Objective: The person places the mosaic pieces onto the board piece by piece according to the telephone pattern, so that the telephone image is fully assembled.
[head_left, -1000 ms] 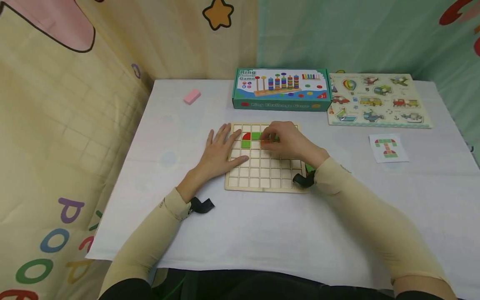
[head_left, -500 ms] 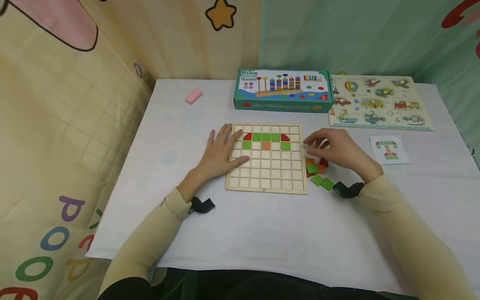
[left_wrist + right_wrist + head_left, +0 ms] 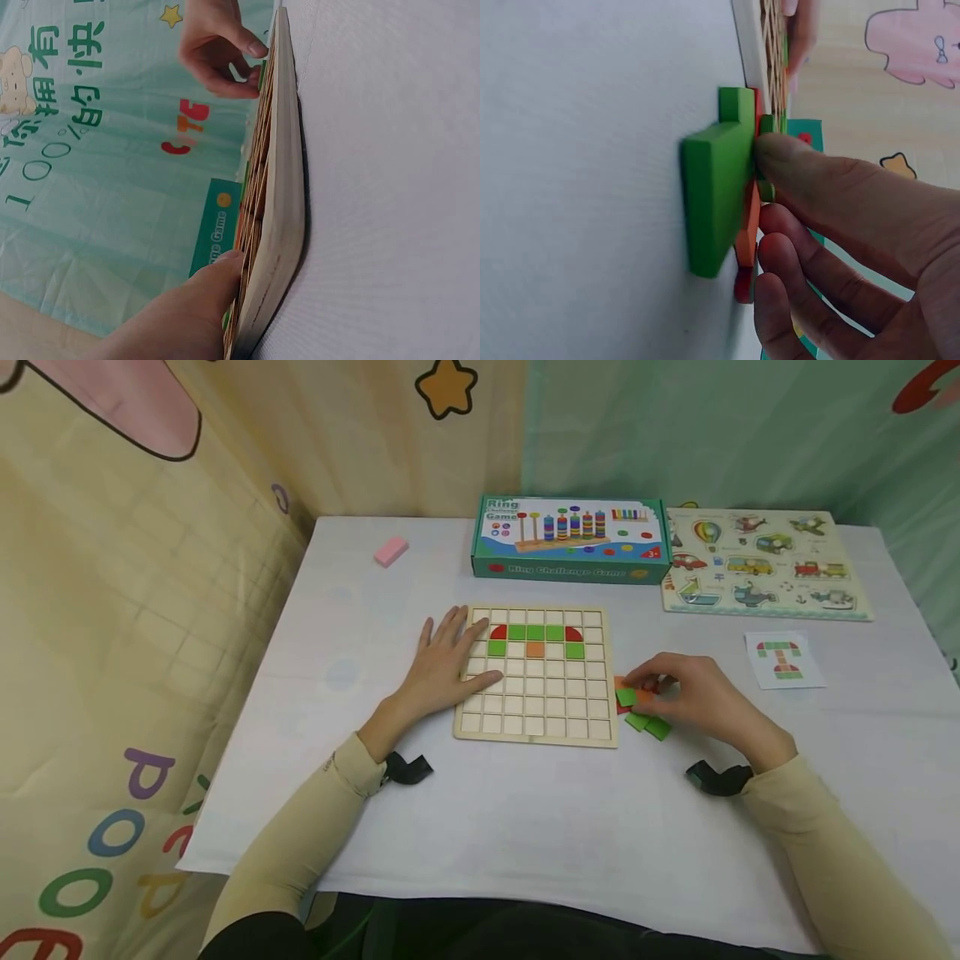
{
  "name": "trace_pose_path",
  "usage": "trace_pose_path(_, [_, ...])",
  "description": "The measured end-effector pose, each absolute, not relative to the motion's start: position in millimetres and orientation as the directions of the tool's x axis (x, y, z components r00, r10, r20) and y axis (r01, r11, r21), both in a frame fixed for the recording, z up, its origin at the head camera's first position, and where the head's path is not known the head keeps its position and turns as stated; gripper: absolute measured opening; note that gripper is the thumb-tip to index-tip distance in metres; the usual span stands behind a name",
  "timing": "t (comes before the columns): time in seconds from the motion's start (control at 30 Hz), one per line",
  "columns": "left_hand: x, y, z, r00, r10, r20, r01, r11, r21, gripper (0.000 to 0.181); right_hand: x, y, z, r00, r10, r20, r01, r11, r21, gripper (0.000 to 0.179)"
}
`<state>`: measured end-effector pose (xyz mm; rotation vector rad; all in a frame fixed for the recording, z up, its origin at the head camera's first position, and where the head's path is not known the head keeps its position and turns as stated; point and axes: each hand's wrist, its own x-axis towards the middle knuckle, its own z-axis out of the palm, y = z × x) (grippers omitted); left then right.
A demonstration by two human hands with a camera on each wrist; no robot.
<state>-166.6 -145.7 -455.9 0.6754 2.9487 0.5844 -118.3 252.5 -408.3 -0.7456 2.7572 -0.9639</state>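
Note:
A wooden grid board (image 3: 536,743) lies on the table with red quarter-circle, green and orange tiles set in its upper cells. My left hand (image 3: 444,667) lies with spread fingers on the board's left edge; its thumb shows at the edge in the left wrist view. My right hand (image 3: 693,702) is at the small pile of loose tiles just right of the board. Its thumb and index finger pinch a green square tile (image 3: 626,697) on top of the pile. Loose green tiles (image 3: 657,728) lie nearer me, and orange and red ones are partly covered by the hand.
A small pattern card (image 3: 785,660) lies at the right. Behind stand a green Ring Challenge Game box (image 3: 570,571) and a vehicle puzzle board (image 3: 768,564). A pink block (image 3: 391,552) sits at the back left. Printed curtains hang behind and to the left.
My right hand has left the board, where the red corner and tiles near it came into view, then moved right and down to the loose tiles. The left hand stays put.

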Motion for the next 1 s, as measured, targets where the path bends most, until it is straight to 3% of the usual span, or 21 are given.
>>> trace_pose_path(0.23, [-168, -145, -456, -0.899, 0.436, 0.024, 0.412, 0.829, 0.379, 0.091, -119, 253, -415, -0.839, -0.526, 0.14, -0.503, 0.649, -0.571, 0.028])
trace_pose_path(0.6, [-168, -144, -457, -0.899, 0.438, 0.027, 0.414, 0.826, 0.383, 0.091, -118, 248, -407, -0.809, -0.557, 0.186, -0.556, 0.622, -0.551, 0.03])
trace_pose_path(0.83, [-166, -144, -454, -0.901, 0.433, 0.024, 0.407, 0.826, 0.391, 0.091, -112, 207, -405, -0.837, -0.542, 0.071, -0.487, 0.681, -0.547, 0.023])
trace_pose_path(1.0, [-166, -143, -453, -0.9, 0.435, 0.029, 0.411, 0.826, 0.386, 0.091, -108, 179, -407, -0.855, -0.513, 0.071, -0.471, 0.713, -0.519, 0.024])
